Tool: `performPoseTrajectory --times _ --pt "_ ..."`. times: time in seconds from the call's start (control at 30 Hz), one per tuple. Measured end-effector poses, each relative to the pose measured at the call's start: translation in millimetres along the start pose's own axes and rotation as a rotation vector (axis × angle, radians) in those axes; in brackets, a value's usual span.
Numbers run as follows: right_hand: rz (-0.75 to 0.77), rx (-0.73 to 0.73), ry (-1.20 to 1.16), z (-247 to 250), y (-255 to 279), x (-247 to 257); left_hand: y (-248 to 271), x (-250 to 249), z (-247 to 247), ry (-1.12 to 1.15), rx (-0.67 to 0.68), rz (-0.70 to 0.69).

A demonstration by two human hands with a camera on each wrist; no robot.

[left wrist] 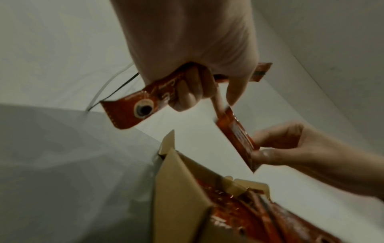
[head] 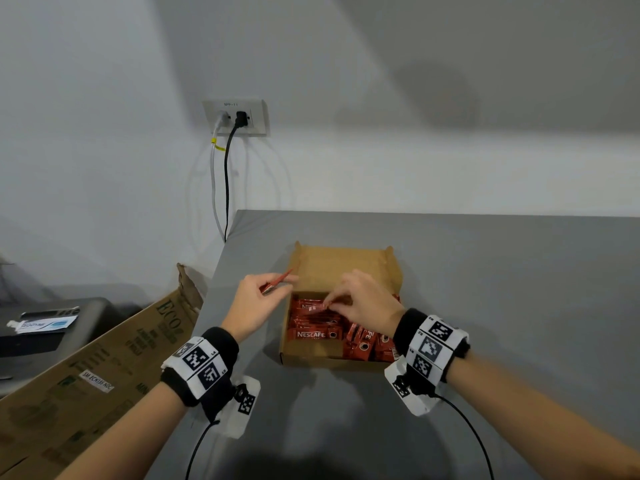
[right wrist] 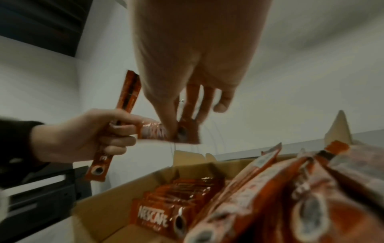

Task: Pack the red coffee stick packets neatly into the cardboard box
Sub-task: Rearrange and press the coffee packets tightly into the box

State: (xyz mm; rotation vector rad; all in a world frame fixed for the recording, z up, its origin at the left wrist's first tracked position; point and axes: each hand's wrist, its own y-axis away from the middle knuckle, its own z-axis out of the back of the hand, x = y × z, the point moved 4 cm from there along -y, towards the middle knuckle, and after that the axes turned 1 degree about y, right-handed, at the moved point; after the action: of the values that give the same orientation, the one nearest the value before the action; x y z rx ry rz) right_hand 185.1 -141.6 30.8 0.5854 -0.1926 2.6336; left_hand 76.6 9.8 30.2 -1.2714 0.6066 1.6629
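Head view: left hand (head: 254, 304) pinching spare Nescafé stick (head: 276, 283) beside cardboard box (head: 313, 355) on grey counter (head: 485, 271); right hand (head: 363, 299) pinching another over packed sticks (head: 313, 323).
Left wrist view: writing blurred.
Right wrist view: "NESCAFÉ" legible.
Advice: best laid flat, aligned with row.

Right-wrist view's near packets (right wrist: 290, 205) blurred

Grey table (head: 485, 271), white wall (head: 346, 64) (socket (head: 235, 116) mounted).
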Motion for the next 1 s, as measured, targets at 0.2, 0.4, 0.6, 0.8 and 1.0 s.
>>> performPoseTrajectory --times 0.2,0.4,0.6,0.8,1.0 --pt "-0.091 0.178 0.02 -22.1 -4.1 11.7 -0.5 9.3 8.3 -0.123 -0.065 0.009" --pt "-0.084 0.263 0.149 -33.6 -12.5 20.8 0.2 10.5 -6.6 -0.254 0.021 0.065" --pt "-0.086 0.303 0.326 -33.6 -18.5 28.3 -0.6 9.2 -12.5 -0.292 0.076 0.066" --pt "-0.085 0.343 0.405 -40.8 -20.1 30.8 -2.7 15.1 -15.7 -0.296 0.117 0.093" --pt "-0.09 0.371 0.343 -40.1 -19.8 29.2 -1.3 12.7 -14.3 -0.322 0.127 0.092"
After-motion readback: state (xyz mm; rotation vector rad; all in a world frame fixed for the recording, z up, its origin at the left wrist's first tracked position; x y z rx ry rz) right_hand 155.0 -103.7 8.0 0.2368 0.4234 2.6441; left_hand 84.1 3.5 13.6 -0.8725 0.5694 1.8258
